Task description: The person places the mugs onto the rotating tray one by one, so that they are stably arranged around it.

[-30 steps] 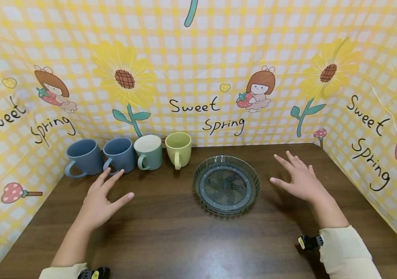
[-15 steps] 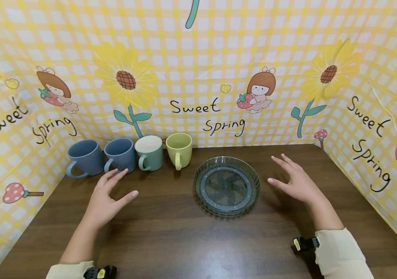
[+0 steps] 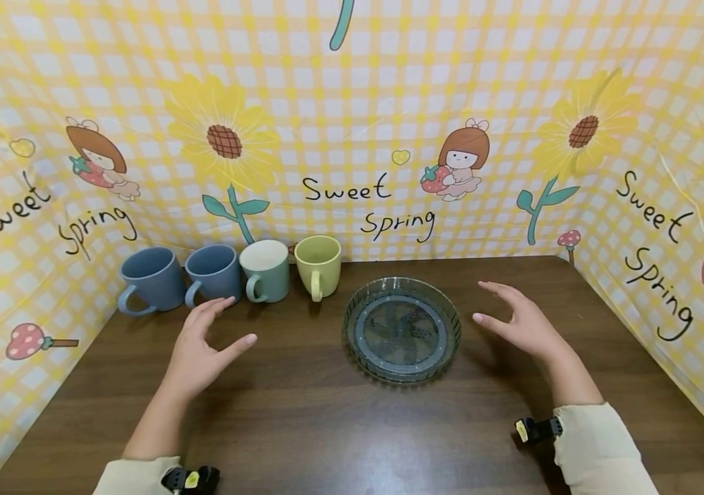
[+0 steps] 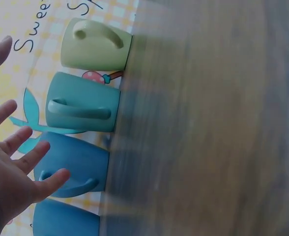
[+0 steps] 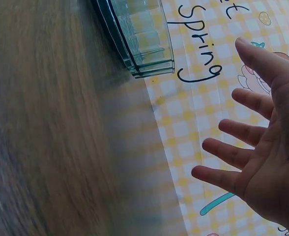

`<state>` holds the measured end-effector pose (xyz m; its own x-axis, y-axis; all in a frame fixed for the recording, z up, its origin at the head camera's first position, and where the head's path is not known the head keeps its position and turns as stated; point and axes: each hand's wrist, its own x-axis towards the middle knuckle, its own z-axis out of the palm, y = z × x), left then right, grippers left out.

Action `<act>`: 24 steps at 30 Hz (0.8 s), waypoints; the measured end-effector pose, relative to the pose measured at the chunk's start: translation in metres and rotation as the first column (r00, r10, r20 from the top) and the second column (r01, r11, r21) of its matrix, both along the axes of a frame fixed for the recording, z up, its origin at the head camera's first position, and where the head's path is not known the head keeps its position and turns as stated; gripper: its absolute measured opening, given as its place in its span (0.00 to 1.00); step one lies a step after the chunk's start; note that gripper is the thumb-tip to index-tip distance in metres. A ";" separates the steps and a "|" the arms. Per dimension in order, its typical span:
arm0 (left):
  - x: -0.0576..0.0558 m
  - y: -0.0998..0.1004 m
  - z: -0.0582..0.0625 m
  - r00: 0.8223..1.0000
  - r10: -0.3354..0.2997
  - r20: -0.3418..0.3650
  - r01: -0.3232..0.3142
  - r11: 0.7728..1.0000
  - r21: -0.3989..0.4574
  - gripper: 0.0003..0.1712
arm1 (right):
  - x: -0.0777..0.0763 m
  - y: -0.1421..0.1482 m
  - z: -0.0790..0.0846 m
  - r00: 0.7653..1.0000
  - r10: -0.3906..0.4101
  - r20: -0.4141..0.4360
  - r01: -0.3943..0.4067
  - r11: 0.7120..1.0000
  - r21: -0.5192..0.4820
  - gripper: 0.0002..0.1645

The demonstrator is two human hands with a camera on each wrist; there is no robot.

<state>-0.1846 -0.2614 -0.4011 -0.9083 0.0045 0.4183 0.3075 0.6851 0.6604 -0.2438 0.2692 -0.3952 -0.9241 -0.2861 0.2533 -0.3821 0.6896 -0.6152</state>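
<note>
My left hand [image 3: 200, 354] hovers over the left part of the table, fingers spread and thumb apart, holding nothing. In the head view its fingertips overlap the base of a blue mug [image 3: 213, 273]. On the right, my right hand [image 3: 526, 328] is also spread and holds nothing, its thumb a short way from the rim of a round clear glass dish [image 3: 403, 330]. That dish has ribbed sides and sits in the middle of the table. A second blue mug [image 3: 151, 280], a teal mug [image 4: 83, 102] and a yellow-green mug [image 3: 317, 267] stand upright in the same row.
A yellow checked cloth [image 3: 352, 96] with flowers and lettering hangs behind the dark wooden table [image 3: 352, 440] and along both its sides. The mugs stand close to the cloth at the back left. Black straps with small devices are on both wrists.
Both hands have moved inward, the left to the right and the right to the left, toward the glass dish. The mugs and dish stay where they were on the table.
</note>
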 end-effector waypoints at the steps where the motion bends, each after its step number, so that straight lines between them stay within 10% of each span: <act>1: -0.001 0.001 0.000 1.000 -0.001 -0.004 0.001 1.000 0.006 0.40 | 0.000 0.000 -0.001 1.000 0.003 0.017 -0.003 1.000 -0.023 0.39; 24: -0.013 0.029 0.000 0.995 -0.036 0.092 0.013 0.972 0.233 0.37 | -0.008 -0.013 -0.008 0.968 0.145 0.206 -0.061 0.929 -0.366 0.33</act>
<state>-0.1974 -0.2326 -0.4016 -0.9447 -0.0597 0.3224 0.2505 0.5030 0.8272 -0.2521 0.2561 -0.4031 -0.9387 -0.3131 0.1443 -0.2619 0.3752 -0.8892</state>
